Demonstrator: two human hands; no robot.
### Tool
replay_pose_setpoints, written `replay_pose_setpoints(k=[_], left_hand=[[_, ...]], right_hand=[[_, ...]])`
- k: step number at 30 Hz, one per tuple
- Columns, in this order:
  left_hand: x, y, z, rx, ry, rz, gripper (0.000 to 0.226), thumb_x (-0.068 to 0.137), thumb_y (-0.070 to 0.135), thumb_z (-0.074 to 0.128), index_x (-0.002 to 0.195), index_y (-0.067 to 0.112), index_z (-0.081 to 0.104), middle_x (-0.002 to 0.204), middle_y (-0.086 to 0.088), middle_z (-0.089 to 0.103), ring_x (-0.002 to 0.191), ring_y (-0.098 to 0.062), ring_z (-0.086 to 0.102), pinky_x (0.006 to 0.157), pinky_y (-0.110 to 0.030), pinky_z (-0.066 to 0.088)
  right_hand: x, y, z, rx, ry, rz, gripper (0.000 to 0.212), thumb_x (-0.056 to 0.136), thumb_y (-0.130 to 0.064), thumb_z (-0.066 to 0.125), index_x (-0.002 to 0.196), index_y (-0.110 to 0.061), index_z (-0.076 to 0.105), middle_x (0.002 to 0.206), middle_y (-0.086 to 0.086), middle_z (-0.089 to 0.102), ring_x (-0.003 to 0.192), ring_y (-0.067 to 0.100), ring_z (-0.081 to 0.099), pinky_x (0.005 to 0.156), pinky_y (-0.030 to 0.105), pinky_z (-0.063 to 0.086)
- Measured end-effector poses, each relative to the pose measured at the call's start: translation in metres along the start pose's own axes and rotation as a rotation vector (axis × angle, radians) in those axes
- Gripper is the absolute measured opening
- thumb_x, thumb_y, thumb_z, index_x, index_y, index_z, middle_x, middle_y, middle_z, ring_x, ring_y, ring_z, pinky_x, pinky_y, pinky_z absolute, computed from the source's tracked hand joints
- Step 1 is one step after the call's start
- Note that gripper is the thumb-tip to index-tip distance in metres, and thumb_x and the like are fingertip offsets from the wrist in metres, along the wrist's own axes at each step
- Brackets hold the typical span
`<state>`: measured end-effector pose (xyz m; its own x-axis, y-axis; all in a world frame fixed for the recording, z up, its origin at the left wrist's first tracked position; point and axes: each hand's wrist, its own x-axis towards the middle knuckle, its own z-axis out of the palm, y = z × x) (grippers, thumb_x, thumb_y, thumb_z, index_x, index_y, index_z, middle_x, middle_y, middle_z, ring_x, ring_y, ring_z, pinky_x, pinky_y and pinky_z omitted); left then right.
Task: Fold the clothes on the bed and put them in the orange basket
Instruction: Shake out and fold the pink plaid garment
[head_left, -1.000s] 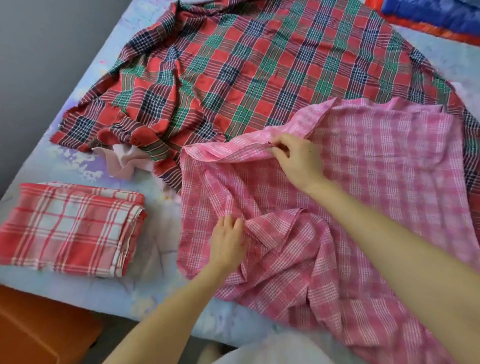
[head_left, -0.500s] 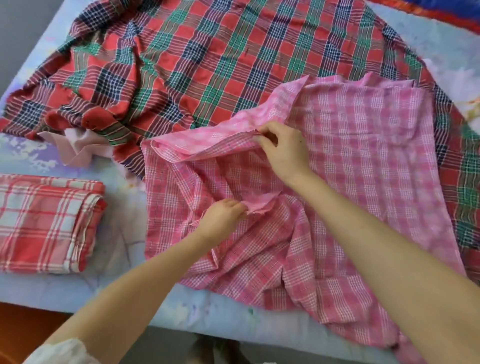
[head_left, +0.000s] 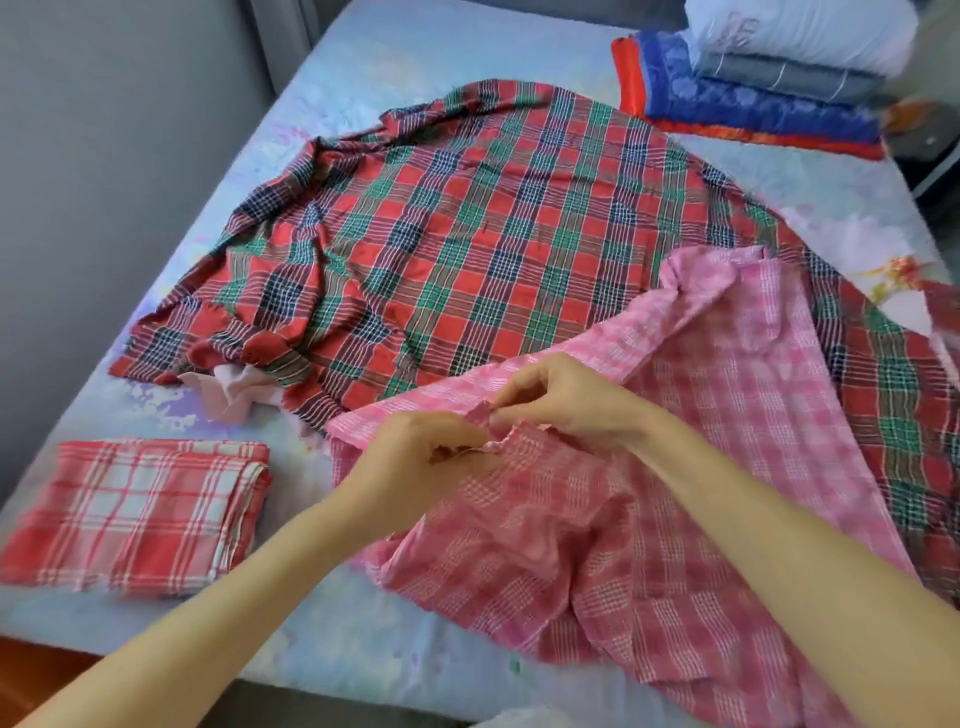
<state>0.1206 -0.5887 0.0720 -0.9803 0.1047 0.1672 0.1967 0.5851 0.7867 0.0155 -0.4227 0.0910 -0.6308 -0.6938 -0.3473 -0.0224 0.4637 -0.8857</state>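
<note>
**A:** Where is the cloth you are working on?

**B:** The pink checked cotton cloth (head_left: 727, 415) lies crumpled on the near right part of the bed with the pale blue sheet (head_left: 363, 93). Your left hand (head_left: 415, 457) and your right hand (head_left: 561, 400) are just beside each other. The fingers of both hands are curled and pinch one bunched edge of the cloth.

**A:** What lies around you?

**B:** The large plaid cloth of red, green and navy (head_left: 467, 234) is spread over the middle of the bed. The far right part of the pink cloth lies on top of it. A small pale pink rag (head_left: 228, 389) sticks out from under the near left edge of the plaid cloth. At the near left lies a folded red-and-white checked cloth (head_left: 135, 514), apart from the pink one. At the far right corner stands a stack of folded blue, grey and white bedding (head_left: 769, 93).

**A:** Do you see the basket?

**B:** An orange-brown strip (head_left: 31, 670) shows below the near left edge of the bed. I cannot tell what it is.
</note>
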Motion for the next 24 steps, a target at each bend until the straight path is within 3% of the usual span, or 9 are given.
replay_pose_setpoints(k=[3,6,11,15,18,21,24], left_hand=[[-0.001,0.011,-0.011,0.076,0.021,-0.038,0.013,0.067,0.02,0.082,0.076,0.014,0.077,0.062,0.015,0.062,0.062,0.004,0.055,0.054,-0.009,0.04],[-0.005,0.024,-0.016,0.111,0.08,-0.081,0.012,0.064,0.018,0.084,0.073,0.014,0.076,0.061,0.017,0.059,0.062,0.008,0.055,0.056,-0.006,0.041],[-0.007,0.043,-0.016,0.184,0.151,-0.009,0.018,0.063,0.033,0.075,0.068,0.015,0.075,0.059,0.011,0.063,0.05,0.007,0.044,0.057,-0.002,0.037],[-0.003,0.054,-0.019,0.148,0.16,-0.1,0.019,0.064,0.022,0.083,0.064,0.013,0.066,0.059,0.009,0.058,0.052,0.001,0.046,0.056,-0.01,0.041],[-0.001,0.061,-0.02,0.058,0.13,-0.181,0.021,0.067,0.014,0.081,0.078,0.016,0.064,0.064,0.005,0.061,0.056,-0.01,0.053,0.058,-0.014,0.044],[0.002,0.064,-0.021,0.1,0.057,-0.17,0.021,0.07,0.019,0.08,0.089,0.016,0.072,0.068,0.007,0.061,0.058,-0.004,0.053,0.06,-0.014,0.044],[0.007,0.065,-0.024,0.128,0.003,-0.149,0.016,0.07,0.026,0.079,0.073,0.013,0.071,0.067,0.009,0.057,0.059,-0.004,0.048,0.056,-0.013,0.039]], right_hand=[[-0.017,-0.013,0.001,0.122,-0.035,-0.038,0.002,0.076,-0.011,0.075,0.077,-0.012,0.075,0.079,0.023,0.068,0.071,0.024,0.058,0.067,0.034,0.047],[-0.032,-0.022,0.006,0.166,-0.058,-0.072,0.005,0.078,-0.003,0.072,0.082,-0.004,0.074,0.071,0.013,0.068,0.062,0.015,0.06,0.058,0.022,0.048],[-0.044,-0.021,0.008,0.125,-0.032,-0.069,0.009,0.082,-0.001,0.067,0.084,-0.005,0.074,0.06,0.013,0.062,0.051,0.018,0.05,0.047,0.023,0.039],[-0.055,-0.024,0.008,0.163,0.041,-0.108,0.015,0.083,0.003,0.064,0.085,-0.008,0.074,0.063,-0.003,0.065,0.051,0.003,0.055,0.05,0.013,0.042],[-0.06,-0.026,0.006,0.17,0.053,-0.117,0.018,0.082,0.002,0.065,0.084,-0.013,0.075,0.077,0.01,0.069,0.061,0.01,0.058,0.053,0.015,0.045],[-0.063,-0.028,0.004,0.155,0.009,-0.094,0.022,0.083,0.001,0.065,0.085,-0.017,0.076,0.085,0.023,0.068,0.061,0.022,0.053,0.052,0.02,0.043],[-0.072,-0.031,0.001,0.134,0.018,-0.085,0.019,0.088,-0.005,0.06,0.094,-0.016,0.074,0.068,0.005,0.066,0.057,0.013,0.051,0.055,0.022,0.041]])
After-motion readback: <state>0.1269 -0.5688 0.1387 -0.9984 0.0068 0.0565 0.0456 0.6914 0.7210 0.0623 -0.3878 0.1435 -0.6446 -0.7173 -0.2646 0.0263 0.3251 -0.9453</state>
